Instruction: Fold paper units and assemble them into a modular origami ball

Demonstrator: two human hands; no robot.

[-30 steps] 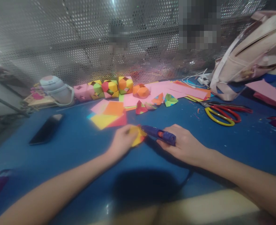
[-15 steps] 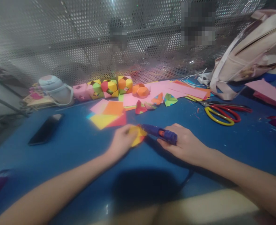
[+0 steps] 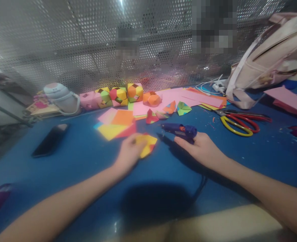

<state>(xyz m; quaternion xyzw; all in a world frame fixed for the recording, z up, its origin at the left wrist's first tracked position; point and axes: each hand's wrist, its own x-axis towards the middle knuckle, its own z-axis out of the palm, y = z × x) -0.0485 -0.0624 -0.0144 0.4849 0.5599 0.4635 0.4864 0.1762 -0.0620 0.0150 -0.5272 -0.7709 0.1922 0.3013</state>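
Note:
My left hand [image 3: 130, 149] pinches a folded yellow paper piece [image 3: 147, 147] with a red patch, just above the blue table. To its right, my right hand [image 3: 201, 148] is wrapped round a dark blue hot glue gun [image 3: 177, 130]. The gun's nozzle points left and stands apart from the folded paper. Behind my left hand lie loose paper squares [image 3: 123, 117] in pink, orange, yellow and red. A red folded piece [image 3: 152, 116], an orange one [image 3: 170, 107] and a green one [image 3: 183, 108] sit farther back.
Finished-looking paper cubes [image 3: 118, 96] line the back beside a white bottle [image 3: 62, 98]. A phone [image 3: 50, 139] lies left. Scissors [image 3: 239, 124] with red and yellow handles, a pale backpack [image 3: 276, 50] and pink paper strips [image 3: 287, 97] are right. A perforated metal panel [image 3: 93, 43] rises behind.
My right hand has drawn the glue gun up and to the right, so its nozzle has left the yellow paper. My left hand stays almost in place, holding the folded piece.

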